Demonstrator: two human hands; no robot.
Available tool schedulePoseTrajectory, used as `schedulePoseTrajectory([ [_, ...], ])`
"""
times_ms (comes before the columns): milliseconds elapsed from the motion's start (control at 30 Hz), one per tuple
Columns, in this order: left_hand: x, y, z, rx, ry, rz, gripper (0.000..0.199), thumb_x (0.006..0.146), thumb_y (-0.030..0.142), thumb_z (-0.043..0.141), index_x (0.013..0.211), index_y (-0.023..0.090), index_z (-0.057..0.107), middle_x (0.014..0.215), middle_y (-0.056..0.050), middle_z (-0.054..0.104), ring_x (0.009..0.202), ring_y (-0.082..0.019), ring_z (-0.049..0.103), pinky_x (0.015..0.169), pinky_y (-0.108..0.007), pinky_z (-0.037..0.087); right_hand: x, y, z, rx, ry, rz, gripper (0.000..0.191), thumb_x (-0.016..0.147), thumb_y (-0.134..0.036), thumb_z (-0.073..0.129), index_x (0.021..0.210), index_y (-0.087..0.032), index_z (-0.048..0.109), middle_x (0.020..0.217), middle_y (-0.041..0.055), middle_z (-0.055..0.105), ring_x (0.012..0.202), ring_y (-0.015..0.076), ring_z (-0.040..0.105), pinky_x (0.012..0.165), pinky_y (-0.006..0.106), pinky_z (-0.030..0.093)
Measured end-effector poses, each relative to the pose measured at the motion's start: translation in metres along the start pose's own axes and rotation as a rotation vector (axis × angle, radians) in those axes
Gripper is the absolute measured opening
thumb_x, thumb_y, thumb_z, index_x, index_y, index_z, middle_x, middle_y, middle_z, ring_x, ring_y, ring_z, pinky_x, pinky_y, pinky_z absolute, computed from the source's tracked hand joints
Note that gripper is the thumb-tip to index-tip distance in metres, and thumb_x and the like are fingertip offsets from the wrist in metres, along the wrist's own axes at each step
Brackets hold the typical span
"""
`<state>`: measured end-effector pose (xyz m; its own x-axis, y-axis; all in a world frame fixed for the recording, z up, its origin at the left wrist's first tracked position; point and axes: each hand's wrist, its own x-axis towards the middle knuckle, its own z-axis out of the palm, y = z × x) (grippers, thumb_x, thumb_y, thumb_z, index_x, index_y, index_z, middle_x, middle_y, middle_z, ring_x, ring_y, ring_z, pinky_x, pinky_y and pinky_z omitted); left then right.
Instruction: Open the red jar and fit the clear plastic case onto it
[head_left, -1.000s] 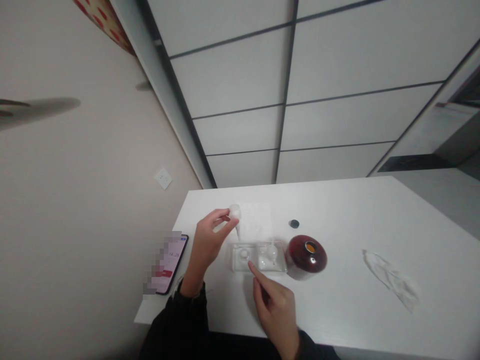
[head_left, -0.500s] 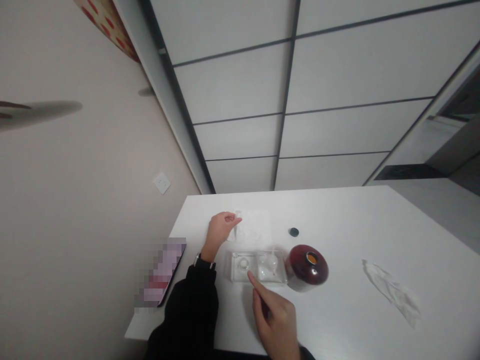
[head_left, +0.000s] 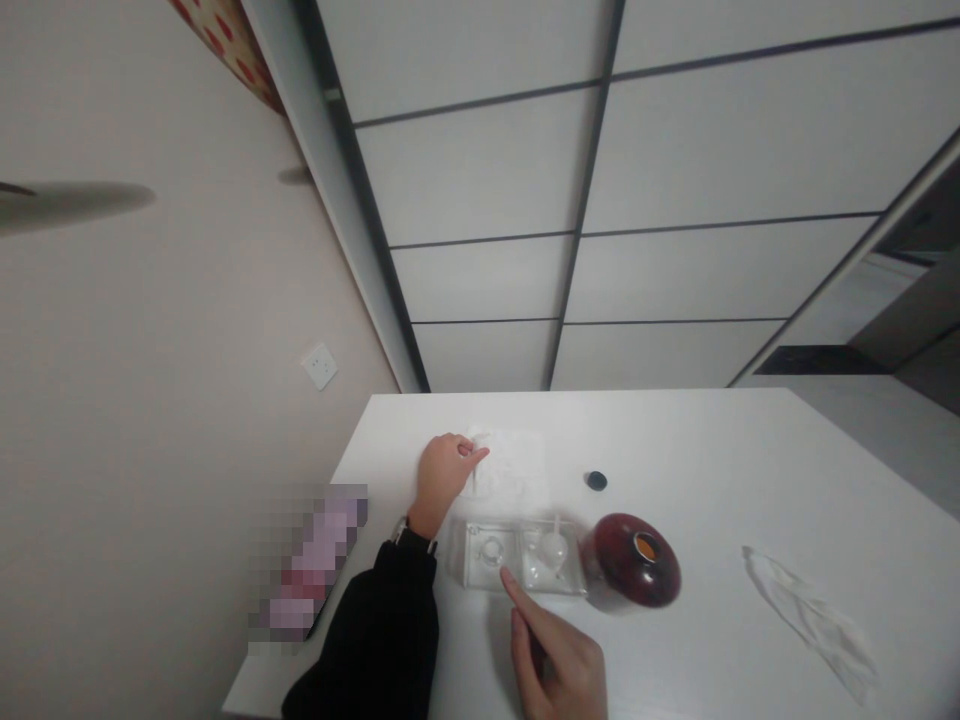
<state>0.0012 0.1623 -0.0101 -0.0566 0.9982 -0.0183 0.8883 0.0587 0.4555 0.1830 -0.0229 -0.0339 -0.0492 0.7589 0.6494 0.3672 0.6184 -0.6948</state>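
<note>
My left hand (head_left: 448, 470) is closed in a pinch at the left edge of a thin white tissue (head_left: 514, 465) that lies flat on the table. In front of me, my right hand (head_left: 559, 650) holds its index finger stretched out, with the other fingers curled and partly hidden. Its fingertip is at the near edge of a clear tray (head_left: 521, 585) with two compartments. A small round clear piece (head_left: 492, 550) sits in the left compartment. The right one holds a rounded clear piece with a thin stem (head_left: 553, 550); its kind is hard to make out.
Right of the tray stands a dark red, glossy round container (head_left: 637, 570) with an orange opening on top. Behind it lies a small dark cap (head_left: 597, 481). A crumpled white cloth or tissue (head_left: 810, 620) is at the right, and a blurred-out phone-like device (head_left: 319, 560) at the left edge.
The view has shifted slightly, so the things on the table appear lower. Both hands keep nearly the same poses, the left at the tissue's edge and the right finger by the tray.
</note>
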Motion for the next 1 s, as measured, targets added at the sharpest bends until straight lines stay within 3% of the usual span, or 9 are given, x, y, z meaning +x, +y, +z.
schedulePoseTrajectory([
  [400, -0.005, 0.006, 0.004, 0.078, 0.109, 0.032, 0.035, 0.103, 0.037, 0.069, 0.132, 0.018, 0.065, 0.134, -0.011, 0.067, 0.113, -0.027, 0.07, 0.096, -0.049, 0.061, -0.015, 0.007, 0.003, -0.002, -0.027, 0.065, 0.048, 0.101, -0.009, 0.052, 0.147, -0.02, 0.064, 0.075, 0.0018, 0.076, 0.054, 0.0114, 0.067, 0.055, 0.02, 0.054],
  [567, -0.005, 0.006, 0.004, 0.01, 0.166, 0.039, 0.035, 0.103, 0.037, 0.069, 0.132, 0.018, 0.065, 0.133, -0.011, 0.067, 0.113, -0.027, 0.07, 0.096, -0.049, 0.061, -0.017, 0.007, 0.005, -0.027, -0.039, 0.068, 0.049, 0.102, -0.011, 0.051, 0.149, -0.02, 0.062, 0.067, -0.0006, 0.068, 0.051, 0.0114, 0.062, 0.052, 0.02, 0.052],
  [700, -0.007, 0.013, -0.008, -0.114, 0.187, 0.114, 0.034, 0.103, 0.036, 0.069, 0.131, 0.018, 0.065, 0.133, -0.011, 0.067, 0.114, -0.027, 0.069, 0.096, -0.05, 0.06, -0.016, 0.003, 0.001, -0.017, -0.008, 0.067, 0.052, 0.103, -0.01, 0.048, 0.152, -0.021, 0.059, 0.062, -0.003, 0.062, 0.048, 0.0107, 0.059, 0.049, 0.02, 0.049],
  [800, -0.023, 0.03, -0.028, -0.251, 0.111, 0.265, 0.022, 0.102, 0.029, 0.067, 0.121, 0.017, 0.067, 0.126, -0.009, 0.069, 0.111, -0.026, 0.069, 0.1, -0.049, 0.057, -0.017, 0.006, -0.01, -0.035, 0.01, 0.049, 0.055, 0.102, -0.008, 0.049, 0.155, -0.021, 0.055, 0.062, -0.0036, 0.062, 0.046, 0.0104, 0.058, 0.048, 0.02, 0.048],
  [867, -0.042, 0.045, -0.044, -0.341, -0.011, 0.397, 0.015, 0.1, 0.02, 0.063, 0.113, 0.019, 0.068, 0.12, -0.009, 0.071, 0.108, -0.022, 0.069, 0.103, -0.042, 0.056, -0.018, 0.011, -0.02, -0.063, 0.02, 0.042, 0.054, 0.102, -0.009, 0.05, 0.155, -0.022, 0.055, 0.064, -0.0026, 0.065, 0.046, 0.0107, 0.059, 0.048, 0.02, 0.05],
  [1000, -0.081, 0.072, -0.073, -0.438, -0.284, 0.583, 0.034, 0.093, 0.021, 0.069, 0.127, 0.024, 0.065, 0.117, -0.004, 0.077, 0.113, -0.023, 0.071, 0.104, -0.038, 0.055, -0.015, 0.015, -0.037, -0.104, -0.013, 0.069, 0.051, 0.102, -0.011, 0.052, 0.151, -0.02, 0.06, 0.076, 0.0032, 0.076, 0.055, 0.0128, 0.069, 0.057, 0.02, 0.058],
])
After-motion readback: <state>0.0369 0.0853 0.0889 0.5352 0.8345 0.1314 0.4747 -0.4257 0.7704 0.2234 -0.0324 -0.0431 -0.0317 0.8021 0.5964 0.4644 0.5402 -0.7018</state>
